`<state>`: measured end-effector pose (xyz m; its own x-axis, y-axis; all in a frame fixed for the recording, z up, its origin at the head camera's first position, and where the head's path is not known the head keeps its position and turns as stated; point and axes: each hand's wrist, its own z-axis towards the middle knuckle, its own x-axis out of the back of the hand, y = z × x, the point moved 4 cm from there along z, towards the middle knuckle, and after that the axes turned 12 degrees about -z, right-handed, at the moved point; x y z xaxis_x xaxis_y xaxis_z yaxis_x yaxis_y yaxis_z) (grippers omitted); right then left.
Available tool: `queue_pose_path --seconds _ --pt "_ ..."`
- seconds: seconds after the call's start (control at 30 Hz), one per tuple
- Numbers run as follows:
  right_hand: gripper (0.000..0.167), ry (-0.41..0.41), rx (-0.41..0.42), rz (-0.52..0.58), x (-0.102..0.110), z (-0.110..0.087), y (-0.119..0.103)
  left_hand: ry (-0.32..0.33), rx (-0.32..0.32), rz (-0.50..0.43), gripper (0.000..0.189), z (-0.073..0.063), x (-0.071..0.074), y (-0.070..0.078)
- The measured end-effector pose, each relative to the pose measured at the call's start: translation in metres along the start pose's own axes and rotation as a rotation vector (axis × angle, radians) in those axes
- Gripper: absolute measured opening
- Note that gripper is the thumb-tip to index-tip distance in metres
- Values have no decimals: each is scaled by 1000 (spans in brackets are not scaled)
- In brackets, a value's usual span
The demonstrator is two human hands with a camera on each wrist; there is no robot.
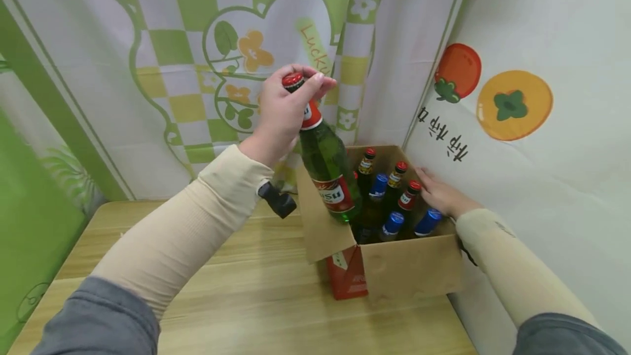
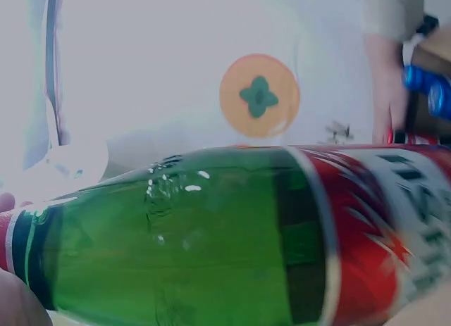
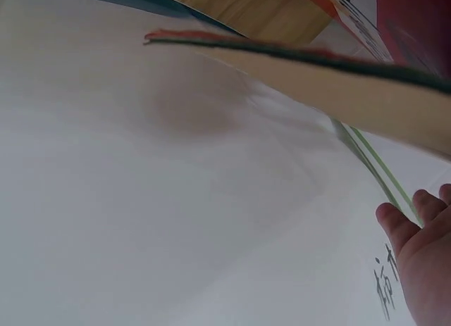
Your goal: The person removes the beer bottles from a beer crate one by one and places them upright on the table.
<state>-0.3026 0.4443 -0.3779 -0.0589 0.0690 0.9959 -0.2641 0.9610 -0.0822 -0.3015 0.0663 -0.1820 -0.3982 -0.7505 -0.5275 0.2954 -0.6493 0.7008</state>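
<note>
A green glass beer bottle (image 1: pixel 327 166) with a red cap and a red-and-white label hangs tilted above the left edge of an open cardboard box (image 1: pixel 411 267). My left hand (image 1: pixel 286 108) grips it round the neck. In the left wrist view the bottle (image 2: pixel 211 234) lies across the frame, its neck toward my fingers at the left edge. Several bottles stand inside the box, among them a red-capped bottle (image 1: pixel 408 196) and a blue-topped bottle (image 1: pixel 393 226). At the box's right side rests my right hand (image 1: pixel 443 193), its fingers extended (image 3: pixel 430 262) in the right wrist view.
The box stands on a wooden table (image 1: pixel 246 300), near its right edge, with flaps folded outward. Behind hangs a checked curtain (image 1: pixel 192 43). A white wall covering (image 1: pixel 557 196) with printed fruit rises close on the right.
</note>
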Motion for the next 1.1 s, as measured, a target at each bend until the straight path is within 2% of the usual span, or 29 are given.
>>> queue_pose_path --seconds 0.1,0.2,0.3,0.4,0.7,0.77,0.93,1.1 --pt "62 -8 24 -71 2 2 2 -30 3 114 6 -2 8 10" --pt "62 -7 61 -186 6 5 3 -26 8 206 2 -6 23 14" --pt "64 -9 87 -267 10 5 3 5 27 247 2 -10 41 13" --pt "65 -11 118 -297 9 2 4 27 47 278 4 -17 57 8" --pt "61 8 157 -295 6 0 3 110 84 395 1 -41 109 -10" --pt "62 10 157 -287 7 0 2 120 93 438 7 -47 122 -13" --pt "60 0 125 -207 8 0 1 131 91 525 19 -58 153 -22" --pt "58 -10 102 -128 8 -1 3 185 83 621 21 -66 187 -35"
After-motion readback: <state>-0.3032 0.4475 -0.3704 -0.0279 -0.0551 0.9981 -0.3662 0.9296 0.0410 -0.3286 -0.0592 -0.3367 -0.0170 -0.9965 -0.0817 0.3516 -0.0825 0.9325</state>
